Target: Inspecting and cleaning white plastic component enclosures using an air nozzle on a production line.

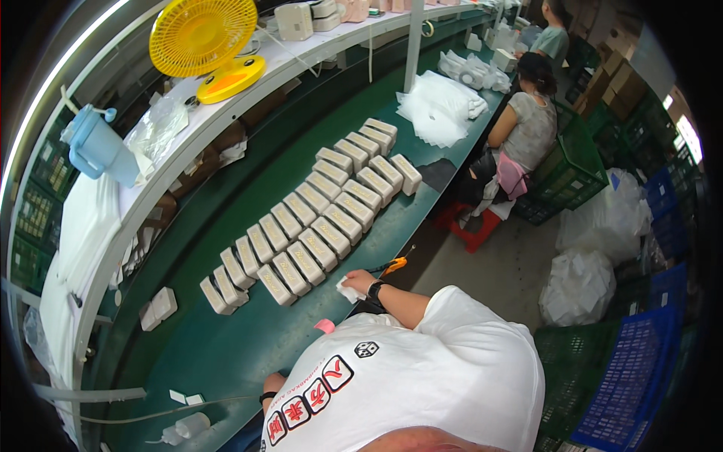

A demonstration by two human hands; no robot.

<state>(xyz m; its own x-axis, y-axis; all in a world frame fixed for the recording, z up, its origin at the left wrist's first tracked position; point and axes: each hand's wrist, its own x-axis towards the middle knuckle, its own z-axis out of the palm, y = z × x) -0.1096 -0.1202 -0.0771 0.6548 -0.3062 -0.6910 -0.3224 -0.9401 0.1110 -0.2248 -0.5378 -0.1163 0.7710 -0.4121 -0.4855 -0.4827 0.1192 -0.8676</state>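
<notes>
Head view: the right hand (360, 282) pinches a small white piece (348, 291) at the edge of the green bench (226, 354), just beside two rows of white boxes (316, 226); a careless sweep could knock the nearest box askew. The left hand (273, 380) is mostly hidden; its grip cannot be told.

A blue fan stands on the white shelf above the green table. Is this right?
No: the head view shows the fan is yellow, not blue. It does stand on the white shelf above the green table.
</notes>
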